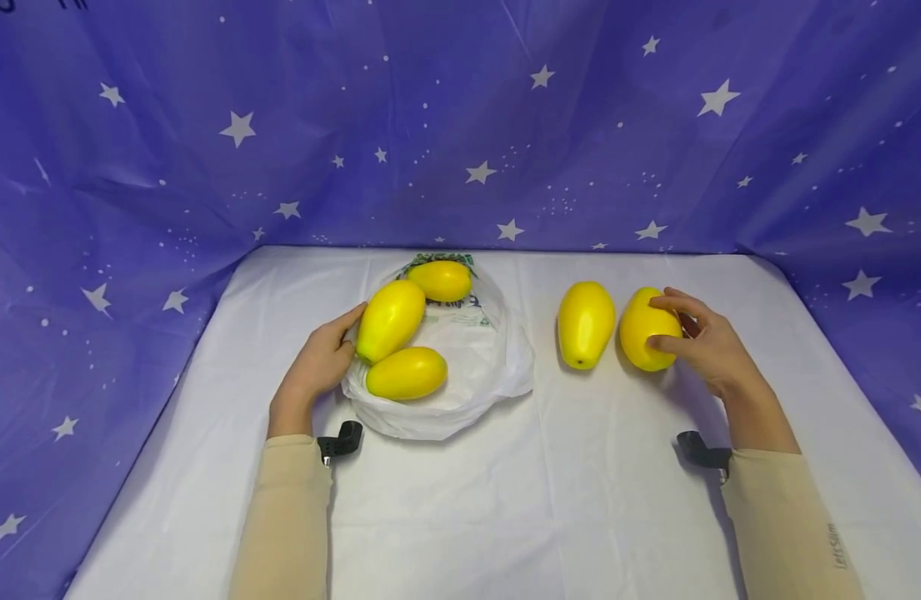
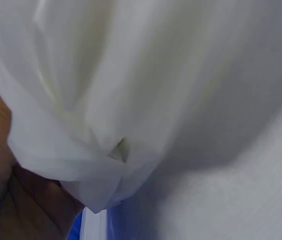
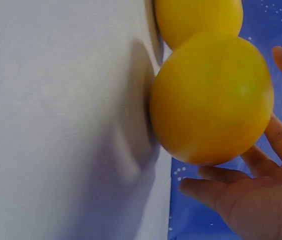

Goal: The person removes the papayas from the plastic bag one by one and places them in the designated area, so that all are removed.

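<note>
The bag [image 1: 490, 367] lies open on the table [image 1: 550, 500], three mangoes [image 1: 406, 372] on it. Left hand [image 1: 319, 364] holds its rim. Right hand [image 1: 706, 342] grips a mango [image 1: 646, 330] beside another [image 1: 584, 323].

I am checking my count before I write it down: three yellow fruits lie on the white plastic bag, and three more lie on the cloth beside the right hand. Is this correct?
Not quite. The head view shows only two fruits on the cloth: one fruit alone and another fruit under the right hand. Three do lie on the white plastic bag.
</note>
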A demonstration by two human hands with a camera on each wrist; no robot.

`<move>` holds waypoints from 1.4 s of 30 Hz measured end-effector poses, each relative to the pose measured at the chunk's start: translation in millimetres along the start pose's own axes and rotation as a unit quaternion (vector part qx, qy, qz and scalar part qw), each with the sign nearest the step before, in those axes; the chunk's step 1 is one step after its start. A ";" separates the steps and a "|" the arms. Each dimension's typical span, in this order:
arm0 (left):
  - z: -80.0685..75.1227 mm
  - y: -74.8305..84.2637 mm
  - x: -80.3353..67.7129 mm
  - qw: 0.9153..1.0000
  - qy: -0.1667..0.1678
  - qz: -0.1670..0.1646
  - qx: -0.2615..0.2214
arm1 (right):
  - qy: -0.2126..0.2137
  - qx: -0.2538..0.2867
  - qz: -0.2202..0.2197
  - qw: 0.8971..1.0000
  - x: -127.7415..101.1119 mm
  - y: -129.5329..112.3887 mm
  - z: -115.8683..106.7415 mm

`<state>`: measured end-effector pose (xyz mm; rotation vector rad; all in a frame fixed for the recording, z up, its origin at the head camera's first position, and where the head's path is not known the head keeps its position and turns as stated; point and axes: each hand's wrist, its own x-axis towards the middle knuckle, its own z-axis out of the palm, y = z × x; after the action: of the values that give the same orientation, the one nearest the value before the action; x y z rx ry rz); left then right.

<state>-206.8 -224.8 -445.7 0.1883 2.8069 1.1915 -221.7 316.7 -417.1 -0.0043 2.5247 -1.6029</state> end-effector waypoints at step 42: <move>-3.3 -1.1 -0.1 1.000 -0.005 -0.004 -0.011 | -0.098 0.059 -0.217 0.969 -10.9 -156.0 151.3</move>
<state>-207.3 -227.9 -444.2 0.1812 2.7819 1.2143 -203.7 114.6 -338.5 -0.7124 2.3807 -1.7885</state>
